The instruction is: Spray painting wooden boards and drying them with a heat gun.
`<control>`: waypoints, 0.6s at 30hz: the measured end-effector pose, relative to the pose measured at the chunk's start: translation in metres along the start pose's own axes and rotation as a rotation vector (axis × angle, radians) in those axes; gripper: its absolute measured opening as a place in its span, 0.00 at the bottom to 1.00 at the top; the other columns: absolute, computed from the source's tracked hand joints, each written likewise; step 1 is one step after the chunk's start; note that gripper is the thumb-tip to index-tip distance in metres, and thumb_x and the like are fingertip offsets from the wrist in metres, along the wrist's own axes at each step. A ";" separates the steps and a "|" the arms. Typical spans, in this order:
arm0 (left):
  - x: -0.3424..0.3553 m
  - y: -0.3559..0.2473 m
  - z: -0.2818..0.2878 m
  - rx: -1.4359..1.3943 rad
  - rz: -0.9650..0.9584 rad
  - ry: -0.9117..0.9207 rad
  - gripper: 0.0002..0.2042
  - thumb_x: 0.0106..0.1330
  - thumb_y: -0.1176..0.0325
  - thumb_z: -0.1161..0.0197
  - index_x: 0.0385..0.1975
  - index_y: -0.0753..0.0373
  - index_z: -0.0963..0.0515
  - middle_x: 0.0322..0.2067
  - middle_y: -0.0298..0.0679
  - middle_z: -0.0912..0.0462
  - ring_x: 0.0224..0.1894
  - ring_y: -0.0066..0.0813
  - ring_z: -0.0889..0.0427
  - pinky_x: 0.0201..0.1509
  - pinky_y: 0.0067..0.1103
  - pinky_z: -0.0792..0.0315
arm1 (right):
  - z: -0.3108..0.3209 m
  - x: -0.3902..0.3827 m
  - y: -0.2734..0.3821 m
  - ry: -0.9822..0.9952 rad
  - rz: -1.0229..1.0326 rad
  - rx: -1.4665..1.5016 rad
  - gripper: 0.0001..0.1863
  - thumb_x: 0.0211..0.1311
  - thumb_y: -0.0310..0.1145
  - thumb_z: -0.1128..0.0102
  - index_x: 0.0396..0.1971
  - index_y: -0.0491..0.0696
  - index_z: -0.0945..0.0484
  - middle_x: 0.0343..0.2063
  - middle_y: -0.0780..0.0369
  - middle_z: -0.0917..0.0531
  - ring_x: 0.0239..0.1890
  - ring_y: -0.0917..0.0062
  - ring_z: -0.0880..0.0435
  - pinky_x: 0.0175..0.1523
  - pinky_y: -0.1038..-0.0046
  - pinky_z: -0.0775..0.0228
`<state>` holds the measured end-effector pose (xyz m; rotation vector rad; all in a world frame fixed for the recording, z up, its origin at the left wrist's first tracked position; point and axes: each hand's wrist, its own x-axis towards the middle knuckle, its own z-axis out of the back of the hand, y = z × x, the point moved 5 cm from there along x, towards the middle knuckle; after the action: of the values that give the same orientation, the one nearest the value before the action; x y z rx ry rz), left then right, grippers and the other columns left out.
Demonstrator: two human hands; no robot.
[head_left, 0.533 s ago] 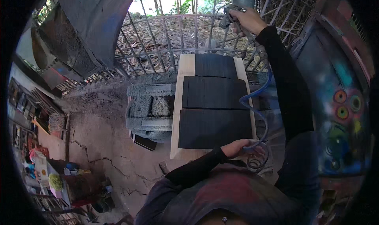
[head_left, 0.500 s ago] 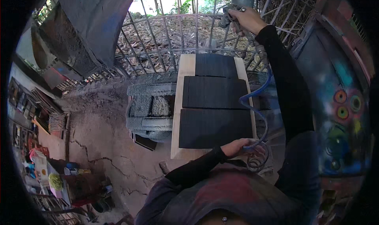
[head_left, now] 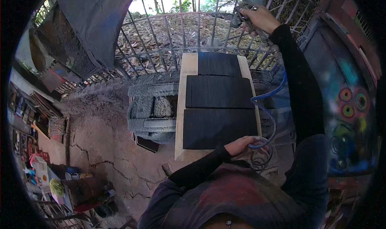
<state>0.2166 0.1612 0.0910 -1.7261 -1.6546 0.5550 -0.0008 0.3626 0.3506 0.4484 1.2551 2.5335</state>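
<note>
Stretched out over the far right end of the board, my right hand [head_left: 259, 19] grips a metal spray gun [head_left: 240, 15]. From the gun's handle a coiled blue air hose [head_left: 268, 95] runs down toward me. My left hand [head_left: 242, 145] is closed around that hose near the board's near right corner; several loops hang just beside the fingers. Between the hands, three black panels [head_left: 220, 128] lie in a row on a pale wooden board [head_left: 189, 64]. Their dark surfaces look evenly coated, with narrow gaps between them.
A crusted grey stand [head_left: 150, 102] is beside and partly under the board. Metal fence bars [head_left: 185, 32] rise beyond, with dry leaves behind. A paint-splashed panel [head_left: 345, 128] leans at right. Cluttered containers [head_left: 76, 176] stand at left on the cracked floor [head_left: 108, 140].
My right hand has moved slightly right with the spray gun, and the hose's upper part shifts along. My left hand stays almost in place on the hose, a touch higher.
</note>
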 end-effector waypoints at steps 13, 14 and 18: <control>0.036 0.023 -0.021 0.128 0.157 0.116 0.27 0.75 0.50 0.61 0.61 0.66 0.31 0.57 0.44 0.25 0.58 0.33 0.26 0.66 0.28 0.37 | 0.106 -0.052 -0.032 -0.115 -0.123 -0.043 0.20 0.66 0.44 0.43 0.47 0.42 0.25 0.27 0.59 0.16 0.23 0.77 0.16 0.22 0.75 0.21; 0.039 0.026 -0.024 0.128 0.184 0.119 0.28 0.74 0.49 0.60 0.60 0.67 0.30 0.58 0.44 0.26 0.58 0.33 0.26 0.67 0.28 0.37 | 0.113 -0.057 -0.034 -0.138 -0.169 -0.036 0.20 0.66 0.44 0.43 0.47 0.42 0.25 0.27 0.59 0.16 0.23 0.77 0.16 0.22 0.76 0.22; 0.047 0.030 -0.025 0.247 0.277 0.045 0.24 0.76 0.55 0.59 0.60 0.65 0.29 0.56 0.41 0.24 0.57 0.31 0.26 0.65 0.27 0.36 | 0.130 -0.083 -0.034 -0.146 -0.140 -0.010 0.18 0.67 0.41 0.46 0.44 0.41 0.23 0.29 0.58 0.16 0.25 0.78 0.17 0.24 0.76 0.22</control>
<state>0.2602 0.2038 0.0940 -1.7766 -1.2635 0.8075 0.1295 0.4444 0.3858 0.5148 1.1772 2.3449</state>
